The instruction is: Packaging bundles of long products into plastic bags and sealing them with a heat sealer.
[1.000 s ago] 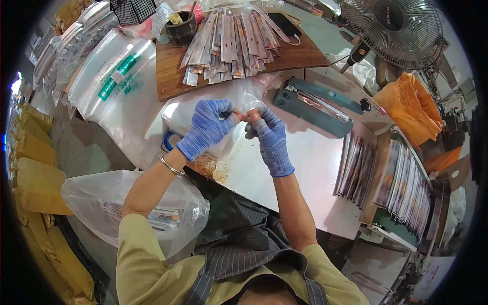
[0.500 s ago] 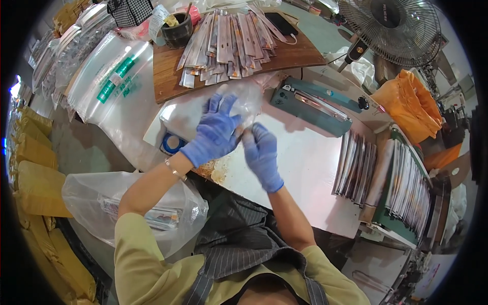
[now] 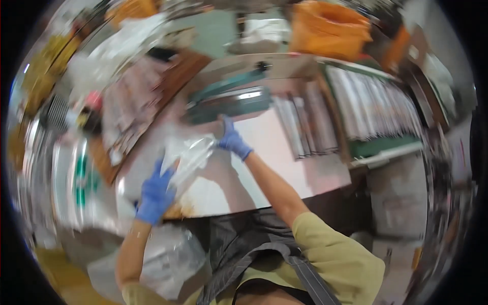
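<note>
A clear plastic bag [image 3: 192, 158] is stretched slantwise between my two blue-gloved hands, above the white tabletop [image 3: 259, 175]. My right hand [image 3: 235, 141] is closed on the bag's upper right end, its thumb sticking up near the sealer. At the lower left end, my left hand [image 3: 155, 195] has the bag's edge at its thumb and fingers; motion blur softens the grip. Just beyond the bag stands a green bar-type heat sealer [image 3: 229, 104]. A pile of flat printed packets [image 3: 134, 99] lies on a brown wooden board [image 3: 175, 84] at the far left.
Printed packets [image 3: 305, 124] stand in a row at the table's right, beside a green-lined box [image 3: 384, 147] of more packets. An orange sack [image 3: 330, 33] sits behind. Clear plastic sheeting with green print [image 3: 81, 173] lies left; a large clear bag [image 3: 170, 259] hangs below the front edge.
The view has swung to the right, so the fan is out of sight. My hands have moved apart, and the bag now spans between them.
</note>
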Tool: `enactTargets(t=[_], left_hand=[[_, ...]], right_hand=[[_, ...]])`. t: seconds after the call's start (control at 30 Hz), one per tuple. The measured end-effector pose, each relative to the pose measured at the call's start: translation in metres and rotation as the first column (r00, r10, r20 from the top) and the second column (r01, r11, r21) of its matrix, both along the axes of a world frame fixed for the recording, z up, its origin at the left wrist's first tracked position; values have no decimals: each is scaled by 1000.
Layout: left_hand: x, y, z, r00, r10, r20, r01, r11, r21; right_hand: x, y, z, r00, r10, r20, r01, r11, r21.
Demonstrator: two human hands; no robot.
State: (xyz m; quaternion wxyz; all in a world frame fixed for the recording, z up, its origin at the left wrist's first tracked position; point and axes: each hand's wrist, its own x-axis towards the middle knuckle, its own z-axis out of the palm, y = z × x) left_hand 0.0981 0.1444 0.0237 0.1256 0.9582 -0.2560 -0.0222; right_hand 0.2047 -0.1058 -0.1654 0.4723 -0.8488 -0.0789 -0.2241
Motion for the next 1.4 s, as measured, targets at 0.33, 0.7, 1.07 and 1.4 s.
enactTargets(t=[0.33,0.7,1.07,1.4], left_hand=[[51,-208,-127,930,-356,-87,296,869,-397],[55,-307,-175,990,-84,110,112,955,-275],[88,-287,-224,783,-395,480,405,910,88],[99,-324,-222,977,-198,80,213,871,-443]], right_hand=[[-138,-231,191,988,63,-139,-12,939,343],[-193,-606,179,-169,-970,-175,636,28,-771],[-488,-607,170,-234,-687,688,739,-586,-334],[-904,-504,133,-725,-524,448,-19,-634,-773]])
